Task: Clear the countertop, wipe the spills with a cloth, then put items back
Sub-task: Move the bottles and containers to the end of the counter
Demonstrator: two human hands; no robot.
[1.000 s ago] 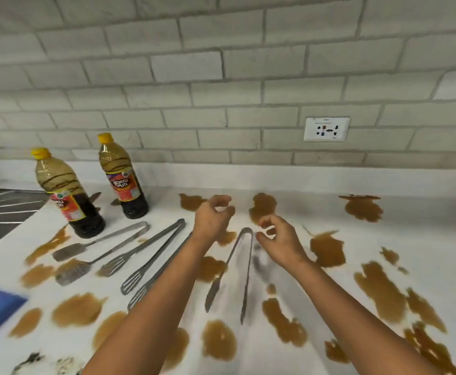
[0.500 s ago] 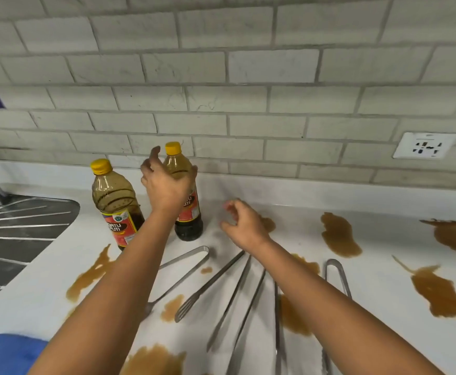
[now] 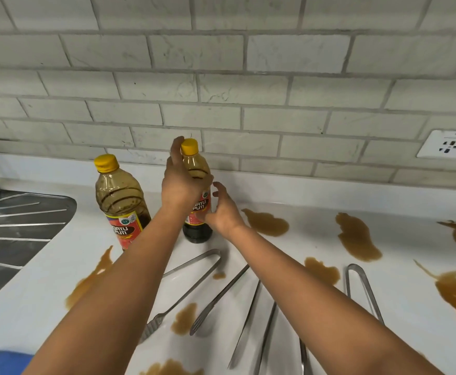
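whereas half a second ago the left hand [image 3: 183, 185] only neared the right-hand bottle [image 3: 197, 196], it now wraps the shoulder below the yellow cap, fingers curled round it. the right hand [image 3: 222, 212] has closed in on the label side, fingers loosely apart, touching or almost touching; contact cannot be confirmed. the bottle stands upright on the desk [image 3: 329, 212], not yet lifted. the second bottle [image 3: 120, 204] stands just left of the left hand. four tongs [image 3: 194, 285] lie beneath both forearms, brown spills [image 3: 266, 221] right of the right hand, a blue cloth [image 3: 2, 361] near the left elbow. judgement: clearing has begun; wiping remains.
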